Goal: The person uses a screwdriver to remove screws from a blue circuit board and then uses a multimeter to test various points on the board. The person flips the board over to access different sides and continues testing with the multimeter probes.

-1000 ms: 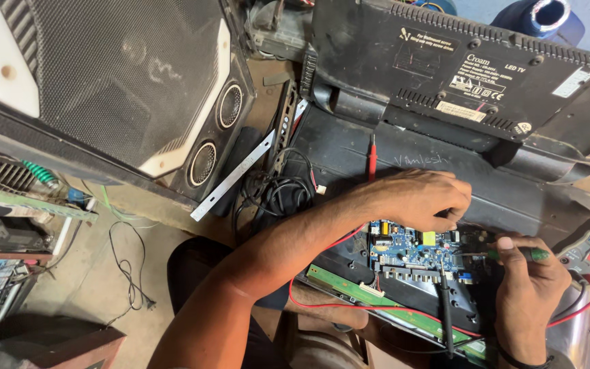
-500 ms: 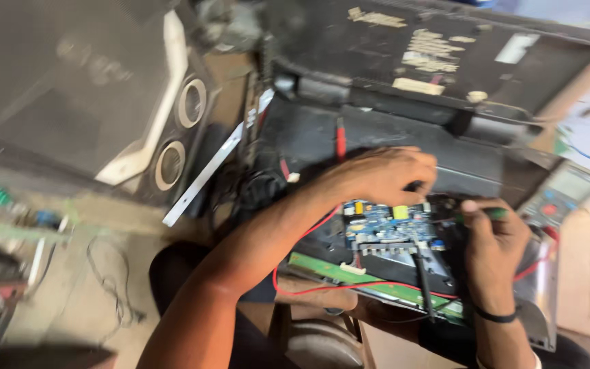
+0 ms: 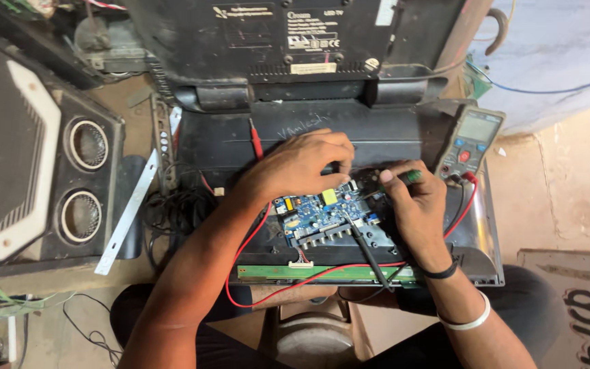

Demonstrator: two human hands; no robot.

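Both hands are now sitting closer together over the circuit board [image 3: 319,213]. Left hand [image 3: 302,167] is resting curled on the board's upper edge, holding nothing visible; right hand [image 3: 414,201] is pinching a green-handled screwdriver [image 3: 404,178] just beside it.

You see a blue circuit board [image 3: 319,215] above a green strip board [image 3: 322,273], red wires [image 3: 257,239] crossing, and a green-handled screwdriver [image 3: 408,178] near the grey multimeter [image 3: 471,140].

A grey screen sits on the meter [image 3: 470,141] at the right, small white and black labels [image 3: 306,42] are stuck on the black TV back [image 3: 192,41] up top, and a brown sign [image 3: 585,307] lies bottom right.
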